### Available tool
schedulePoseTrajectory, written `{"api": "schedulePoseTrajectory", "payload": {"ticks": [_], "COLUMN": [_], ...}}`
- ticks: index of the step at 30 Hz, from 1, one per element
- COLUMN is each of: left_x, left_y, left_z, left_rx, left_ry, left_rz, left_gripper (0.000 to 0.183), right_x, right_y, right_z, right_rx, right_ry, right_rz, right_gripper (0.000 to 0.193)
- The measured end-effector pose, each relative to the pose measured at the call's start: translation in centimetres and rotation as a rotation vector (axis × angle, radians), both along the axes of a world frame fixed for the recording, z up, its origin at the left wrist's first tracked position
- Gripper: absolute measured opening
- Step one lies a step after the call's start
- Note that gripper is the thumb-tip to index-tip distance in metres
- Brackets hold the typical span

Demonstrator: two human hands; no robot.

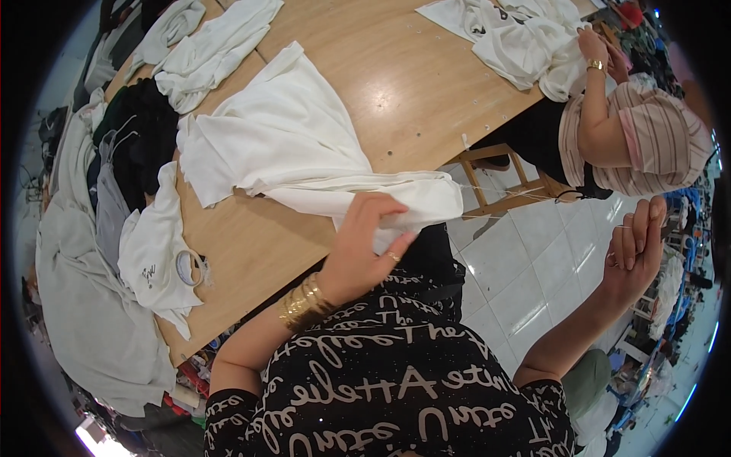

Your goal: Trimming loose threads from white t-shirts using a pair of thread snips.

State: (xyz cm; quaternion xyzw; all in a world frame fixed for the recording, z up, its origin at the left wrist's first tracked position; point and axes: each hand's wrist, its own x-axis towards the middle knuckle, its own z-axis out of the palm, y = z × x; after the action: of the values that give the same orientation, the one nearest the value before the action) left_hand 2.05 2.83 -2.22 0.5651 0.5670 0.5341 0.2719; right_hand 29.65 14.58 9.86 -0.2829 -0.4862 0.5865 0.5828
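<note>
A white garment [282, 129] lies spread over the near part of the wooden table, its folded right end reaching past the table's edge. At that end my left hand [365, 244], with gold bangles and a ring, curls its fingers and thumb around the white cloth. Thin pale threads [502, 192] trail rightward from the garment's tip. Off to the right, above the tiled floor, my right hand [636, 247] is raised with its fingers bent together. Whatever it may hold is too small to make out.
Across the wooden table [396, 84], a co-worker in a striped top [640, 141] handles white garments [525, 46]. More white garments [221, 53] lie at the far left. A tape roll [189, 268] rests on a printed white piece [152, 251]. Grey and black clothes hang over the left edge. A wooden stool [510, 179] stands beyond.
</note>
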Motion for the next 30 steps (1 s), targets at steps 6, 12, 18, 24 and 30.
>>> {"api": "schedulePoseTrajectory", "payload": {"ticks": [6,12,18,24,30], "left_x": [-0.3,-1.6,1.1,0.2,1.0], "left_y": [1.9,2.0,2.9,3.8,4.0], "left_z": [-1.9,0.3,-0.5,-1.2,-0.6], "left_rx": [-0.184,-0.265,-0.132,-0.072,-0.068], "left_ry": [0.096,-0.062,0.203,0.265,0.241], "left_rz": [-0.166,-0.300,-0.200,-0.132,-0.157], "left_gripper": [0.019,0.019,0.021,0.021,0.019], "right_x": [-0.4,0.9,-0.2,0.0,0.1], "right_y": [-0.1,0.3,-0.1,-0.4,-0.5], "right_z": [1.3,1.2,2.2,2.7,2.9], "right_rx": [0.111,0.093,0.154,0.207,0.194], "right_ry": [-0.032,0.048,0.053,0.025,0.077], "right_rz": [0.083,0.066,0.143,0.123,0.150], "right_gripper": [0.010,0.009,0.011,0.012,0.012]}}
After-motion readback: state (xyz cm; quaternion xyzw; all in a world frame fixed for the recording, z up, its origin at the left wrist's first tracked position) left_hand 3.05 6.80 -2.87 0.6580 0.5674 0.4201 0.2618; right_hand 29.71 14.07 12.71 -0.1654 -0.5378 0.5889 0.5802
